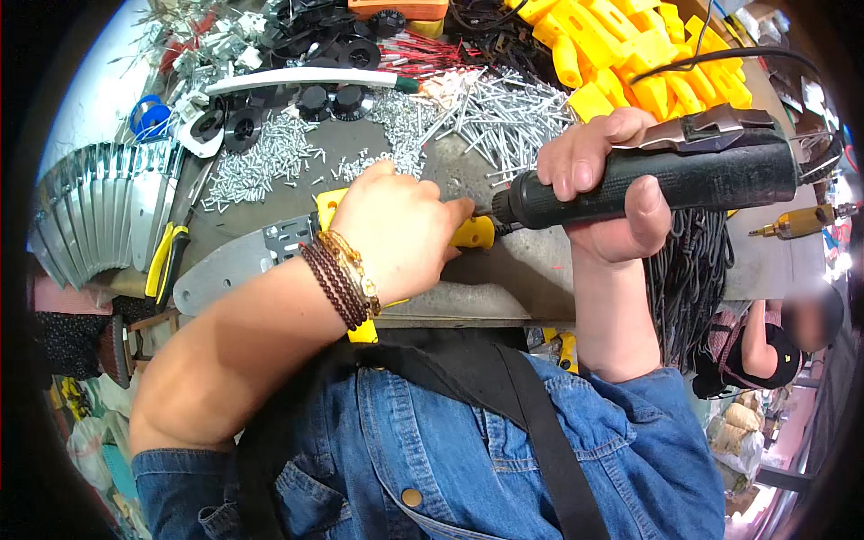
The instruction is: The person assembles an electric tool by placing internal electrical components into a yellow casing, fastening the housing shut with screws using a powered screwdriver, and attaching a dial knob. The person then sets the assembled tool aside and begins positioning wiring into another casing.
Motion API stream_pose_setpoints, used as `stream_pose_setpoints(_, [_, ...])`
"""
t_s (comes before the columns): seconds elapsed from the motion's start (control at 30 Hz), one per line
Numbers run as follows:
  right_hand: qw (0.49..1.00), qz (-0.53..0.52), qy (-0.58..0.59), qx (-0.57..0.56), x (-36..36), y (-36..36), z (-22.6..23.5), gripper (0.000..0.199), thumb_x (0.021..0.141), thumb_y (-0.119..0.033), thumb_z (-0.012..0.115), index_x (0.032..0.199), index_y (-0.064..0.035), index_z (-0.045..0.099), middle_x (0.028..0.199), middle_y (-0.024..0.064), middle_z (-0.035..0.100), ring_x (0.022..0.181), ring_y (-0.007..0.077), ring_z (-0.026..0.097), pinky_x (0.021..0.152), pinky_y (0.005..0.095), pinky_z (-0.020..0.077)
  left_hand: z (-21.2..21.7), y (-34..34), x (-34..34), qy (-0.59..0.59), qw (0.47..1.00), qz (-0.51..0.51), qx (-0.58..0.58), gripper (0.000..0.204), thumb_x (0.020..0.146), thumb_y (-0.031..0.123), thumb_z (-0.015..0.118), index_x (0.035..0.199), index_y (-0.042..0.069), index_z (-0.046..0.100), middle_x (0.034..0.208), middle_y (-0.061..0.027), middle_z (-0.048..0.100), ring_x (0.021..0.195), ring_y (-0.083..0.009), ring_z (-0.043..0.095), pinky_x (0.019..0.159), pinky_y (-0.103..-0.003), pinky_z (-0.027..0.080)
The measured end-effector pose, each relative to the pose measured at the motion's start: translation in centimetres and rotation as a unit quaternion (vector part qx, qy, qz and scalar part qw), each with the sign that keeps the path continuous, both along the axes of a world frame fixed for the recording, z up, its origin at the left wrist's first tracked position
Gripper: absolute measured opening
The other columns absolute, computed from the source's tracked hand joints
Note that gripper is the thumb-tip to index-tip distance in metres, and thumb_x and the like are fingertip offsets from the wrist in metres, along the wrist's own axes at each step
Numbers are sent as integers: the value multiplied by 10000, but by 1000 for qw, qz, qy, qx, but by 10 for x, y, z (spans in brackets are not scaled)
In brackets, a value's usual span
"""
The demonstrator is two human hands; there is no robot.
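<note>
My right hand (612, 184) is wrapped round a black electric screwdriver (693, 175) with a metal lever along its top. The driver lies level, its front end pointing left at the yellow plastic housing (473, 234). Over that housing, near the table's front edge, my left hand (396, 220) is closed, fingers curled down. It covers most of the housing; parts of the yellow show on both sides of it. A flat grey metal guide bar (216, 273) sticks out of the housing to the left, partly under my forearm. The driver's tip is hidden near my left fingers.
Short screws (256, 171) and long screws (504, 121) lie in heaps beyond my hands. Metal bars (108, 211) fan out at left beside a yellow-black screwdriver (166, 261). Yellow housings (621, 45) pile up far right; black cables (688, 261) hang near right. Another person (765, 351) sits at right.
</note>
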State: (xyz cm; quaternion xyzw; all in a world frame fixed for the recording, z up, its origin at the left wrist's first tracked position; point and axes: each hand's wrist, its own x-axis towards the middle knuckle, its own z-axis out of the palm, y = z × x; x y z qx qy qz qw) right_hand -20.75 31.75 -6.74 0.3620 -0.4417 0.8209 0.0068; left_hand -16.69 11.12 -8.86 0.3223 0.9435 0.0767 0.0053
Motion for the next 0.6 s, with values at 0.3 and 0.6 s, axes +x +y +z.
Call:
stream_pose_setpoints(0.3, [1000,5,0,11,8,-7,5,602,759,-266,841,1193,2,522,799,100,623,720,200,609,658,315,502,-5,-1,2,39,999,2,18,467,789,324,735,1237,204,681,792,-34,610,782,-222,637,780,-386,427])
stream_pose_setpoints(0.6, [990,-20,84,112,4,-1,2,605,828,-524,707,1218,-102,519,808,-5,578,642,133,538,643,318,443,-11,0,2,54,998,14,31,455,799,316,732,1235,198,676,802,-43,608,789,-225,638,784,-385,422])
